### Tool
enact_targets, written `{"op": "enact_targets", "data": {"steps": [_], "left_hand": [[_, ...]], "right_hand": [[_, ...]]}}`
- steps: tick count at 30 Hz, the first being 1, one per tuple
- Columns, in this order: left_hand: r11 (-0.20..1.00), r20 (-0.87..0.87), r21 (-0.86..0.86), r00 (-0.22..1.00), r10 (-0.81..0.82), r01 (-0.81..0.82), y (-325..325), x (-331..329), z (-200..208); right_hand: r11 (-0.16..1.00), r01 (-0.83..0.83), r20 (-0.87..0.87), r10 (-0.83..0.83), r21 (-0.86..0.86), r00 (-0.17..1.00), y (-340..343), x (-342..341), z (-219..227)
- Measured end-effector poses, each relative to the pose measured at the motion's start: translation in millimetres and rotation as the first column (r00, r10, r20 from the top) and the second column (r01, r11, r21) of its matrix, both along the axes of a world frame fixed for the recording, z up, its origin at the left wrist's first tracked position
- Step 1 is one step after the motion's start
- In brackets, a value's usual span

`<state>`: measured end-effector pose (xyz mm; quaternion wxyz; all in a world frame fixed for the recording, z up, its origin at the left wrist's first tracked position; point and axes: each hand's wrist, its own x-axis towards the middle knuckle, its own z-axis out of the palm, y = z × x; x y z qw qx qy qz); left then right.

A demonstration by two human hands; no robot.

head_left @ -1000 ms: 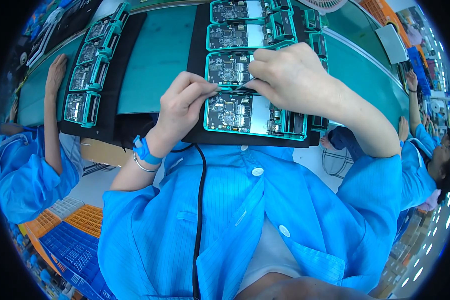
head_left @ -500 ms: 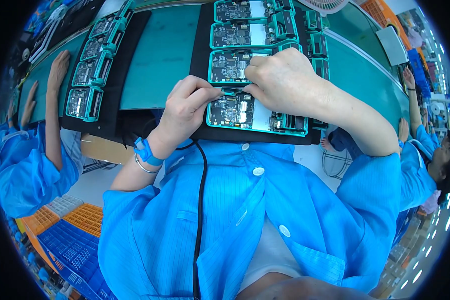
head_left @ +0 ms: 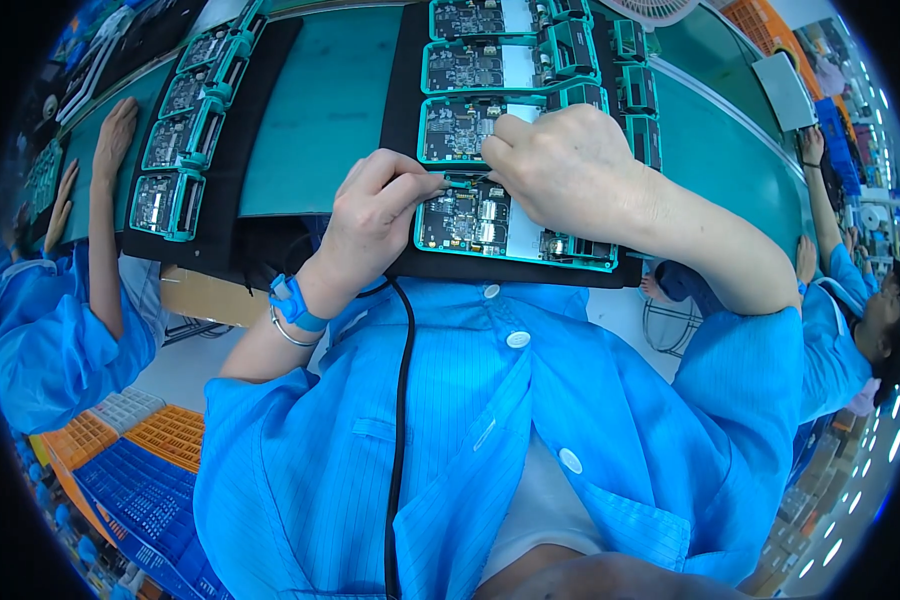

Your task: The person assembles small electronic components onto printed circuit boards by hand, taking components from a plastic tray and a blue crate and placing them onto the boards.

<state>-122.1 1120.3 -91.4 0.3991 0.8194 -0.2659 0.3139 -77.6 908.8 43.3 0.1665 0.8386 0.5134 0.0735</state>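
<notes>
The nearest teal-framed circuit board unit [head_left: 460,222] lies on a black mat, with a white panel [head_left: 523,232] to the right of its dark board. At the unit's upper left edge my left hand [head_left: 375,205] is closed in a pinch. A small teal bit [head_left: 457,184] shows beside its fingertips; I cannot tell whether they grip it. My right hand [head_left: 562,165] reaches over the white panel, fingers closed and pointing toward the same top edge. What either hand holds, if anything, is too small or hidden.
More teal-framed units [head_left: 460,130] line up beyond the nearest one. Another row of units [head_left: 175,140] lies to the left on black matting [head_left: 255,130]. Co-workers' arms [head_left: 110,200] rest on the teal bench at both sides. A black cable [head_left: 402,400] hangs down my front.
My right hand has shifted slightly left along the unit's top edge. My left hand stays pinched in nearly the same place.
</notes>
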Motion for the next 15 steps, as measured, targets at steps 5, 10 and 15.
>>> {"op": "enact_targets", "data": {"steps": [5,10,15], "left_hand": [[1.0,0.004,0.0,1.0,0.011,-0.011,-1,0,-1],[1.0,0.007,0.014,1.0,0.006,-0.006,0,2,-2],[0.999,0.038,0.046,0.999,-0.006,0.004,2,4,-2]], "right_hand": [[0.999,-0.039,0.019,0.039,-0.024,0.999,1,1,-1],[0.997,0.052,-0.086,-0.057,-0.054,0.995,7,3,6],[0.985,0.137,-0.164,-0.153,-0.105,0.974,10,5,10]]}}
